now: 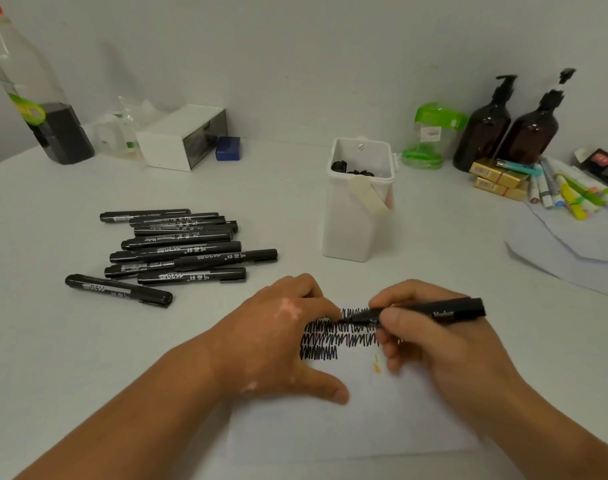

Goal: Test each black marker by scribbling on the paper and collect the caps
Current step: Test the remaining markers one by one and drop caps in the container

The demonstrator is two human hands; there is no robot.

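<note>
Head camera shows my right hand (444, 344) gripping the black marker (434, 310) to scribble — my left hand (278, 334) presses the paper (364, 420) so it won't slide — whether its bent fingers hold anything, I cannot tell.

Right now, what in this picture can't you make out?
Head view only.
- Caps in the white container: its wall hides most, so no count.
- Tip of the marker in the right hand: left hand fingers and scribbles mask it.
- Print on the marker pile: too blurred.
- Clear bottle: top cut off by the edge.
</note>
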